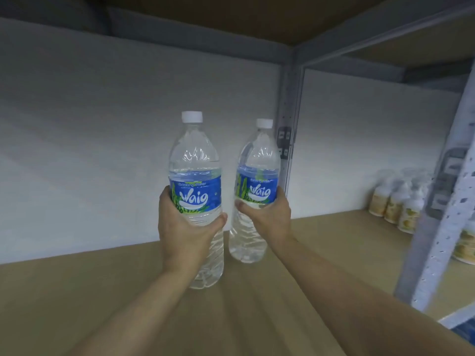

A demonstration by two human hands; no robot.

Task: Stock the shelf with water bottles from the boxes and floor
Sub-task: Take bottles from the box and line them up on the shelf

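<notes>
At frame centre I have my left hand (pixel 182 227) wrapped round the left water bottle (pixel 195 160) just below its blue label, and my right hand (pixel 267 214) clasping the right water bottle (pixel 258 160) at the label's lower edge. Both bottles stand upright and near each other over the brown shelf board (pixel 102 291); whether their bases touch it I cannot tell. At the right edge, a cluster of small yellow-labelled bottles (pixel 395 201) sits behind a grey metal upright (pixel 437 214).

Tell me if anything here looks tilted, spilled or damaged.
Nothing stands out. The left hand grips the left bottle, the right hand the right bottle; both capped, roughly upright, no water on the shelf. The small bottles at right stand in rows, blurred.
</notes>
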